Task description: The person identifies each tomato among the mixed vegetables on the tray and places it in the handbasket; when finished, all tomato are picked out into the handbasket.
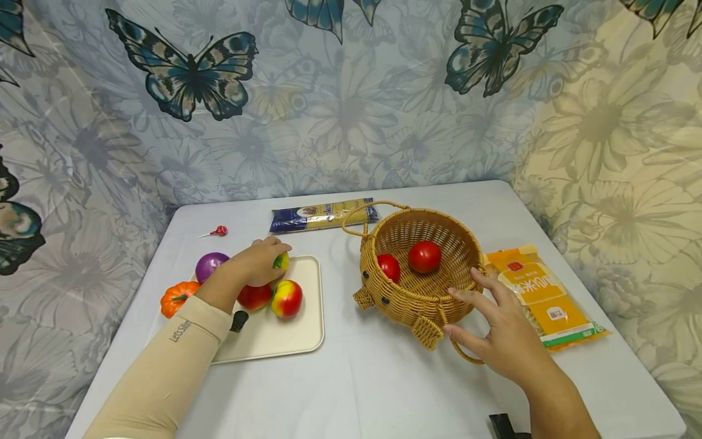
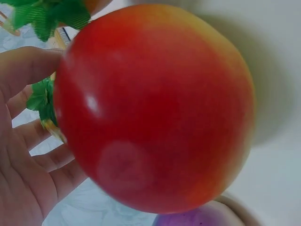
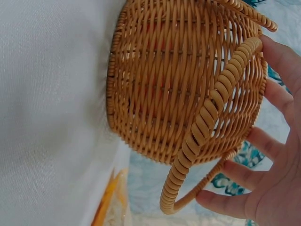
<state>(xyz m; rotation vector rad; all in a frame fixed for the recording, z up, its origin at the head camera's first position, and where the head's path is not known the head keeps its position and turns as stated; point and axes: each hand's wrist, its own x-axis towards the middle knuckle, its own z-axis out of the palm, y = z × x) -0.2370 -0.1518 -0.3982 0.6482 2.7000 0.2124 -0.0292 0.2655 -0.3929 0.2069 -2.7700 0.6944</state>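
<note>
"Let's Slim" sleeve (image 1: 164,375) left of basket (image 1: 408,306)

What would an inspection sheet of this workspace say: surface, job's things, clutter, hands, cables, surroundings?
Surface: white-covered table.
Job's things: wicker basket holding two red fruits; cream tray bearing two red-and-yellow fruits; purple item and orange pumpkin by the tray's left side.
Clutter: lollipop, blue-and-gold packet, orange packet.
Hands: left hand at a yellow-green item, grip unclear; right hand touches the basket's rim, fingers spread.
Cables: nothing seen.
Surroundings: backdrop printed with butterflies and flowers.
</note>
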